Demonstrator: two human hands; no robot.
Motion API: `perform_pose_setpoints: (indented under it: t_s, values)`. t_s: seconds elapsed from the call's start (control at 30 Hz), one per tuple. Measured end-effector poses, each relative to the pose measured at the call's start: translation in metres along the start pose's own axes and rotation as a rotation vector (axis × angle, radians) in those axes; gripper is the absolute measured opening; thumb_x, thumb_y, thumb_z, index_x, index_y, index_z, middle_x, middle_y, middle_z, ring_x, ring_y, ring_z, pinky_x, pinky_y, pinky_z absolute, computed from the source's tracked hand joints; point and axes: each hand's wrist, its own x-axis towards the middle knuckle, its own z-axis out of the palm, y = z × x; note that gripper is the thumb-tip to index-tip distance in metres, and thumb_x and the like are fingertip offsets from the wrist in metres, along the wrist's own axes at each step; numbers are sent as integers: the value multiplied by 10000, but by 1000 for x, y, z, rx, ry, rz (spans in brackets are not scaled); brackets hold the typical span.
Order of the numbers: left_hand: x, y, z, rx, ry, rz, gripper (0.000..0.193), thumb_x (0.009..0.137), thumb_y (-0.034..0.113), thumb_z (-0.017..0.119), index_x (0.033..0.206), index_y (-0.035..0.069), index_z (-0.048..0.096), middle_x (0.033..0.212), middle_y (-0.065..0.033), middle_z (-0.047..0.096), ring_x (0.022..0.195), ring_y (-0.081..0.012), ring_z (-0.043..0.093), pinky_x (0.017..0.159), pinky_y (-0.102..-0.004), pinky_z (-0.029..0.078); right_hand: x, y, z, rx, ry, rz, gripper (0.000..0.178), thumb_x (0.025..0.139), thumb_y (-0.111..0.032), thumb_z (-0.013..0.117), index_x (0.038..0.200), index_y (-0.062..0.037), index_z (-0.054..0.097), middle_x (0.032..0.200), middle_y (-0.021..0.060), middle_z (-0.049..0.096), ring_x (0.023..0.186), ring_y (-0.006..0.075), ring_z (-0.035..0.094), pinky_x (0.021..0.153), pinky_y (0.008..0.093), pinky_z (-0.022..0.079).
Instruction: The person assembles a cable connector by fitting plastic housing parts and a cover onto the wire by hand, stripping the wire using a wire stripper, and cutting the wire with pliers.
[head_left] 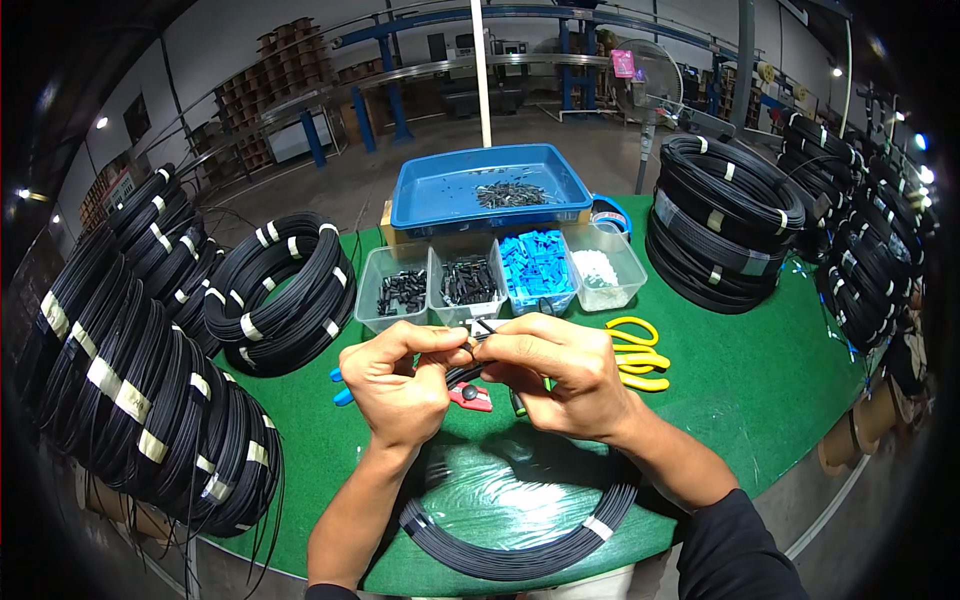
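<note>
Close together over the middle of the bench, my left hand (400, 385) and my right hand (560, 375) both pinch a thin black cable (487, 326). Its short end pokes up between my fingertips; the rest of what they grip is mostly hidden. Below them a coil of black cable (500, 563), bound with a pale tape band, lies on clear film (510, 490). Behind my hands are a red tool with a black knob (471, 396), yellow-handled hand tools (640, 360) and a blue-handled tool (342, 396), partly covered.
Clear bins hold black parts (403, 293), more black parts (468, 283), blue connectors (537, 268) and white parts (595, 268). Behind stands a blue tray (430, 205) with small dark pieces. Cable coils stack at left (280, 290), far left (150, 390) and right (725, 225) on the green bench (740, 390).
</note>
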Motion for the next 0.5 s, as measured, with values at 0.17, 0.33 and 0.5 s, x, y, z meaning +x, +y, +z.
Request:
perform_pose_setpoints:
  t_s: [0.17,0.33,0.5]
  values:
    - [-3,-2,4,61,23,13,269,739,-250,488,791,-64,676,802,-164,710,708,-184,710,661,-291,614,-2,9,3,45,-17,8,354,688,63,735,1028,-9,671,909,116,661,777,267,677,656,339,555]
    - [3,0,6,7,80,-13,257,724,-224,537,789,-40,703,766,-135,721,687,-169,716,638,-274,603,2,13,1,3,68,-85,299,700,37,773,980,-2,674,887,111,676,745,237,681,625,329,556]
    - [4,-7,-4,-42,81,-10,209,764,-215,562,828,-49,671,796,-155,712,700,-181,711,643,-283,607,0,10,2,32,169,10,248,729,5,802,952,-4,693,880,118,700,703,201,684,564,298,546]
